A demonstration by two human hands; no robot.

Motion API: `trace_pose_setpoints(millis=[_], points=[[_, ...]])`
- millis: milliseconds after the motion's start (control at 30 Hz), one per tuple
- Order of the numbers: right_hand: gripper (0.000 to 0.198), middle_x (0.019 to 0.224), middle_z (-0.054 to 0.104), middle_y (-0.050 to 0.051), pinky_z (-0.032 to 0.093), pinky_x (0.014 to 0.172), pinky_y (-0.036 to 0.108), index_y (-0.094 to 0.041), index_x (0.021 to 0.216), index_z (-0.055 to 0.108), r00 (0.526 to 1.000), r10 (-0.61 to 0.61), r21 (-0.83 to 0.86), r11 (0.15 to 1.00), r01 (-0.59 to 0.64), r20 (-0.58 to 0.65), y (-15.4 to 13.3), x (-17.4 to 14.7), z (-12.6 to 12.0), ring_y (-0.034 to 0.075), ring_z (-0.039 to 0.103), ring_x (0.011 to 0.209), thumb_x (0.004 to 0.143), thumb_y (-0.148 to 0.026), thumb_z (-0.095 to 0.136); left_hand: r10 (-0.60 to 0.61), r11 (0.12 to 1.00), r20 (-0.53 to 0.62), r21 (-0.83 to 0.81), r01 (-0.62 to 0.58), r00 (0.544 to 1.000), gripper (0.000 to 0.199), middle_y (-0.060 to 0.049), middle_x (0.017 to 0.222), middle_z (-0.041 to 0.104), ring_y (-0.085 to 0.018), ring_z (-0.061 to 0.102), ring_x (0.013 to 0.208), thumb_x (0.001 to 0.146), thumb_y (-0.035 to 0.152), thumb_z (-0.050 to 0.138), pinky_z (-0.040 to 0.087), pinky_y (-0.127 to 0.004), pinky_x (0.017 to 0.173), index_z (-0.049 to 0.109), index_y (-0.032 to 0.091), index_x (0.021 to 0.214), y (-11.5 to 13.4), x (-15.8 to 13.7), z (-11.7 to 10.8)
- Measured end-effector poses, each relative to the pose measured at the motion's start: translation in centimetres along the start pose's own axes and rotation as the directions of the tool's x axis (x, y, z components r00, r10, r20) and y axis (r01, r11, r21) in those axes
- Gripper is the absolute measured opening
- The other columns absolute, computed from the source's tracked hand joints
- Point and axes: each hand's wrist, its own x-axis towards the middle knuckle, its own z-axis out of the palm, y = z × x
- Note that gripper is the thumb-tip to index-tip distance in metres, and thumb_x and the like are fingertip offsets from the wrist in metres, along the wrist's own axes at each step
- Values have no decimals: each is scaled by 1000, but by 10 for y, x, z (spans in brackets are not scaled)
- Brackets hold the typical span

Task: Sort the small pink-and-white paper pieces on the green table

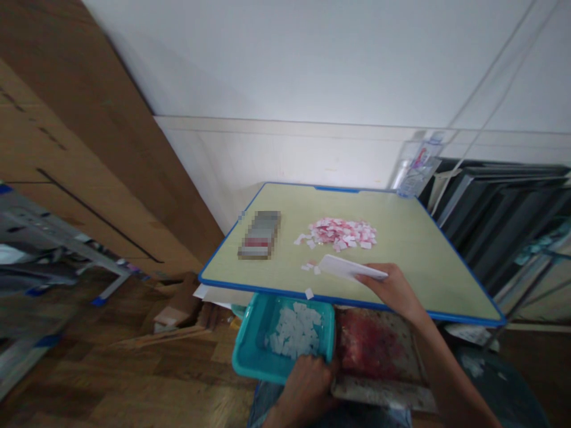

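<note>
My right hand grips a thin white flat card, tilted low over the folding table. Beyond the card lies a pile of small pink and white square pieces, with a few stray bits to its left. One white square is at the table's front edge, above a teal plastic basin. Many white squares are in the basin. My left hand is closed at the basin's near right rim; its fingertips are hidden.
A blurred-out, phone-shaped object lies on the table's left side. Right of the basin is a red-stained board. A clear plastic bottle stands behind the right corner. Dark panels lean at right; tall cardboard stands left.
</note>
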Motion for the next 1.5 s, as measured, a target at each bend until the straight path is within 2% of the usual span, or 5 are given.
trace_pose_setpoints(millis=[333, 567, 933, 1133, 1500], points=[[32, 45, 45, -2, 29, 40, 19, -13, 52, 56, 1000, 1, -59, 998, -1, 10, 6, 4, -1, 8, 37, 44, 74, -36, 50, -18, 999, 0, -32, 18, 1000, 35, -10, 78, 61, -28, 56, 72, 77, 41, 51, 41, -35, 62, 53, 18, 102, 0, 0, 1], [25, 59, 61, 1, 37, 49, 19, -13, 70, 66, 977, -80, -1, 997, 82, 200, -5, 0, 6, 12, 50, 52, 75, -32, 49, -17, 999, -15, -39, 16, 1000, 34, -11, 79, 61, -27, 56, 72, 76, 40, 51, 41, -34, 62, 53, 18, 101, -1, 1, 6], [24, 59, 61, 1, 37, 49, 19, -12, 69, 65, 970, -85, 17, 996, 84, 226, -5, -5, 11, 12, 50, 53, 75, -29, 50, 10, 998, -27, -56, -12, 1000, 28, -11, 78, 61, -27, 57, 71, 78, 37, 49, 40, -34, 61, 54, 17, 98, -1, 1, 2], [28, 47, 49, -2, 30, 41, 18, -13, 53, 56, 995, -69, -55, 996, 73, 71, -8, 14, 14, 8, 41, 45, 74, -30, 50, -10, 999, -31, -52, 8, 999, 30, -10, 76, 61, -27, 57, 70, 77, 38, 51, 40, -32, 60, 54, 17, 99, -1, 2, 5], [28, 50, 54, 0, 33, 45, 20, -12, 59, 61, 988, -144, -135, 979, 151, 58, -9, 25, 12, 10, 43, 47, 76, -30, 47, 23, 999, -71, -44, -26, 997, 32, -10, 76, 61, -28, 57, 69, 76, 38, 51, 42, -34, 58, 54, 18, 102, -3, 2, 9]])
